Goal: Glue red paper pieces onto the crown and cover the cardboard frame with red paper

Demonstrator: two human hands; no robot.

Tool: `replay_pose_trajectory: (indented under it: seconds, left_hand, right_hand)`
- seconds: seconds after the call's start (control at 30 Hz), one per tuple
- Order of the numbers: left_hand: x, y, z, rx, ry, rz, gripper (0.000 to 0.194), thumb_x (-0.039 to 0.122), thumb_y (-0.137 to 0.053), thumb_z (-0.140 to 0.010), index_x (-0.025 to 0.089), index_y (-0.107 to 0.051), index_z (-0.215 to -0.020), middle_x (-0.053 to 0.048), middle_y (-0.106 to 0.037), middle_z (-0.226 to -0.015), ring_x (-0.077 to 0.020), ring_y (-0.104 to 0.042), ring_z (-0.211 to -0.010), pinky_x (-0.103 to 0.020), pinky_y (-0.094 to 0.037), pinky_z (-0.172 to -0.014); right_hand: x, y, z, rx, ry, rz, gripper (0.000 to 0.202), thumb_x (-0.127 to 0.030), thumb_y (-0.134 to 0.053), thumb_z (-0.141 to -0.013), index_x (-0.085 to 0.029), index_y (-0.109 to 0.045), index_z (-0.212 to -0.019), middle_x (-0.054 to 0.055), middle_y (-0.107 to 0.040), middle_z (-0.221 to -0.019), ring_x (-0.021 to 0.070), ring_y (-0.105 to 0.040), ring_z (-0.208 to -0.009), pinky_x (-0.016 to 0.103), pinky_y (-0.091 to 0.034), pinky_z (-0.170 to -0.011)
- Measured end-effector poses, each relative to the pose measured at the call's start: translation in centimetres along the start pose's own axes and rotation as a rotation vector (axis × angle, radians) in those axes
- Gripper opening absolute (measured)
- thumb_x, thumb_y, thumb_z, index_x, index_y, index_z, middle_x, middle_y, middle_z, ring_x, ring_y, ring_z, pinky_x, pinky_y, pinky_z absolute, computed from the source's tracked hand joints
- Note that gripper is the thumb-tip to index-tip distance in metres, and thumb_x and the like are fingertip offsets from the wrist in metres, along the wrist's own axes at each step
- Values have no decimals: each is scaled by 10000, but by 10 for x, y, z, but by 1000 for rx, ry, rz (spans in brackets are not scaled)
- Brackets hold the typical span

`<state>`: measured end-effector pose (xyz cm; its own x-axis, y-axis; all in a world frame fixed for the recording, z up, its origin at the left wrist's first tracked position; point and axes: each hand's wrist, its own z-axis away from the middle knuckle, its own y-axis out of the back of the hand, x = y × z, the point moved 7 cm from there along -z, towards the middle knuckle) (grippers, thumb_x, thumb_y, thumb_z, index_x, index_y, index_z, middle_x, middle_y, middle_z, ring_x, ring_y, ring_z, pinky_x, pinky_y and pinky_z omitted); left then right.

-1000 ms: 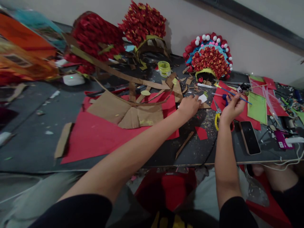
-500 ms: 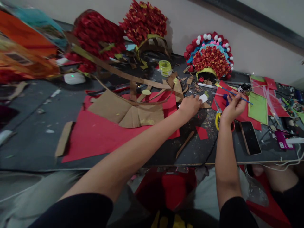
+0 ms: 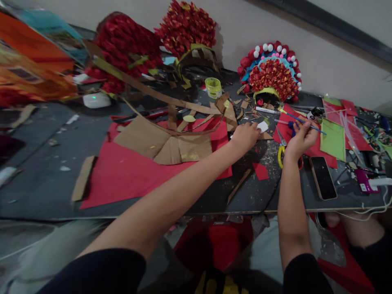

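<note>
My left hand [image 3: 246,136] is closed, its fingertips at a small white piece [image 3: 262,126], perhaps paper, which pokes out past them. Between the fingers of my right hand [image 3: 301,142] lies a thin blue stick [image 3: 318,130], much like a paintbrush handle, slanting across the hand. Behind the right wrist are yellow-handled scissors [image 3: 280,155], partly hidden. A dark blue lump [image 3: 292,127] sits just left of the right fingers, too small to name. Left of my left hand, cut brown cardboard [image 3: 190,150] rests on a red sheet [image 3: 122,179].
Several red, flower-like headdresses [image 3: 186,28] stand along the wall. Nearby are a yellow tub [image 3: 213,87], a white marker [image 3: 267,110], a small black bottle [image 3: 315,113] and a green sheet [image 3: 332,139]. A phone [image 3: 323,177] lies near the front edge. Another person's leg [image 3: 364,226] shows at right.
Hardly anything differs. Both hands keep their places and grips; the whole view shifts very slightly.
</note>
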<state>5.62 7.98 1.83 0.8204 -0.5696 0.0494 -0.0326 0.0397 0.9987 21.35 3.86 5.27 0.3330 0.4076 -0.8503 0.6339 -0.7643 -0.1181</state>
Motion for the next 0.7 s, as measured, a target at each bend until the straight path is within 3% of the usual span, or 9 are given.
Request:
replay_pose_trajectory:
  seconds: [0.17,0.27,0.37,0.5,0.6,0.7]
  left_hand:
    - [-13,13,0,90,65,122,371,270,-322,-993,185,-585,-1240,-124,-603,-1198,-275,-590,-1069,-306,-482,-731]
    - [-26,23,-2,195,103,320,390,267,-316,-992,184,-566,-1281,-108,-596,-1248,-248,-595,-1074,-314,-485,-803]
    - [-38,23,-10,246,88,566,385,251,-339,-980,164,-591,-1257,-96,-649,-1153,-221,-604,-1048,-307,-465,-866]
    - [-51,4,-20,131,187,884,375,259,-343,-970,136,-609,-1203,-77,-670,-1023,-183,-647,-843,-262,-496,-692]
    - [-52,-11,-20,3,308,1116,379,276,-311,-982,151,-562,-1238,-90,-642,-1086,-162,-660,-773,-212,-459,-526]
    - [-48,-15,-16,-49,348,1223,375,290,-315,-989,167,-536,-1267,-97,-628,-1131,-158,-667,-787,-195,-433,-483]
  right_hand:
    - [-1,0,-1,14,4,7,204,-379,-390,-922,-208,-498,-891,23,-651,-931,113,-679,-824,344,-592,-788]
    - [-1,0,-1,12,-2,-15,193,-374,-404,-922,-207,-495,-894,26,-657,-925,113,-683,-821,345,-594,-793]
    - [-1,0,-1,16,1,-13,199,-374,-398,-924,-205,-496,-888,25,-659,-915,112,-685,-817,344,-598,-788]
    - [2,1,-2,21,-2,-12,198,-377,-398,-924,-207,-497,-894,26,-665,-914,108,-687,-813,334,-601,-779]
    - [4,2,-2,28,-13,-28,197,-383,-410,-917,-205,-491,-896,27,-663,-912,109,-687,-820,334,-599,-780]
    - [4,2,-2,31,-19,-61,192,-377,-421,-910,-200,-493,-888,27,-663,-900,109,-688,-811,330,-598,-776]
